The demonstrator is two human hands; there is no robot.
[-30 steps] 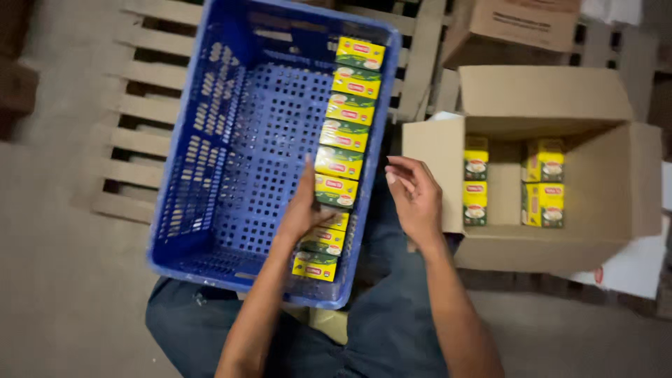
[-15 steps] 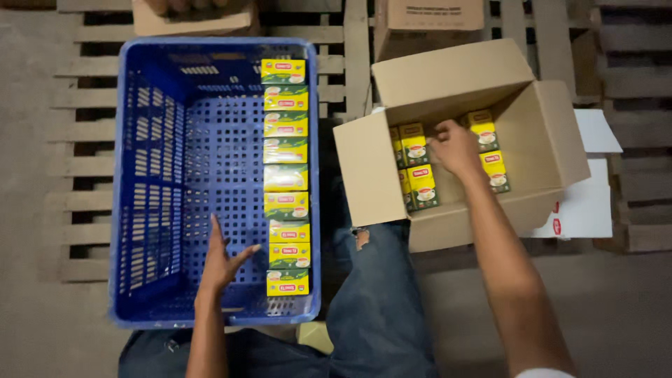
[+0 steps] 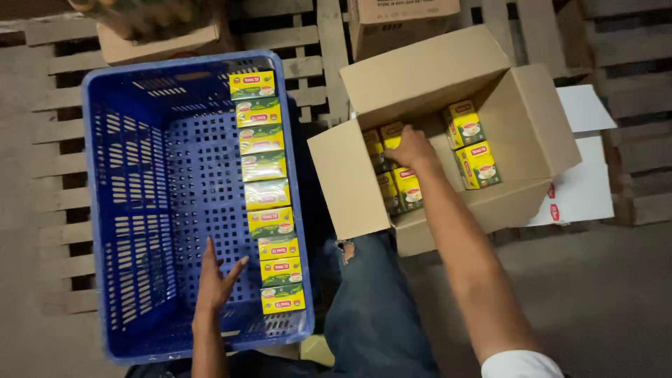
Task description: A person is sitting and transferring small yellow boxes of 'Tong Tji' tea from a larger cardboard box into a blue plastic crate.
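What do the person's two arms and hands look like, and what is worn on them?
Both hands, the left hand and the right hand, are bare: no gloves, and no rings or watch visible. The forearms are uncovered too. Only a white short sleeve shows on the right upper arm.

Crate [image 3: 140,203]: we see bright blue plastic, its floor and walls a grid of slotted holes.
Tea boxes in the crate [image 3: 269,192]: yellow and green with red label strips, in a column along the 3 o'clock wall.
Carton [image 3: 350,175]: plain brown cardboard, at 3 o'clock from the crate.
Tea boxes in the carton [image 3: 477,164]: the same yellow, green and red.
Sleeve [image 3: 521,365]: white.
Trousers [image 3: 371,308]: blue denim.
Pallets [image 3: 63,168]: we see pale wooden slats.
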